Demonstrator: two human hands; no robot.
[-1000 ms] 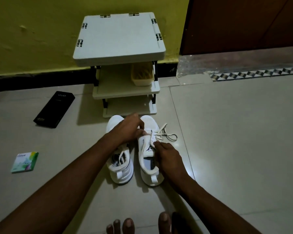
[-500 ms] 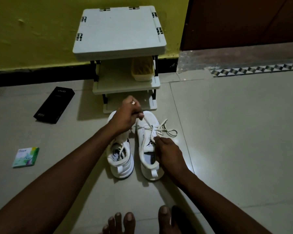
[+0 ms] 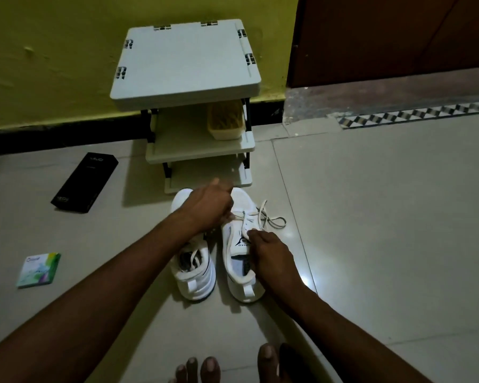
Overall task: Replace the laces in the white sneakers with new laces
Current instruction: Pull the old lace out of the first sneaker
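Floor point(image 3: 385, 217): pale glossy tiles in dim light. A yellow wall point(image 3: 67, 51) with a dark skirting stands beyond the hands. A brown door point(image 3: 398, 37) is far right, with one checkered tile strip point(image 3: 412, 116) below it.

Count:
- One rack point(image 3: 186, 62) with three shelves stands against the wall, just beyond the left hand point(image 3: 208, 208). One yellow basket point(image 3: 226, 121) sits on its middle shelf.
- One black box point(image 3: 85, 182) lies well left of the left hand. One small green-white packet point(image 3: 38, 270) lies left of that forearm, nearer the body.
- Two white sneakers sit side by side on the floor, toes toward the rack. The left sneaker point(image 3: 195, 280) lies under the left wrist.
- The right sneaker point(image 3: 244, 201) sits between both hands.

Left hand: blurred, fingers curled round a strand of the lace point(image 3: 271, 221) at the right sneaker's eyelets. The loose loops trail right of it.

Right hand point(image 3: 271, 258): fingertips pinch the right sneaker's tongue.

Bare toes point(image 3: 202, 369) show at the bottom edge.
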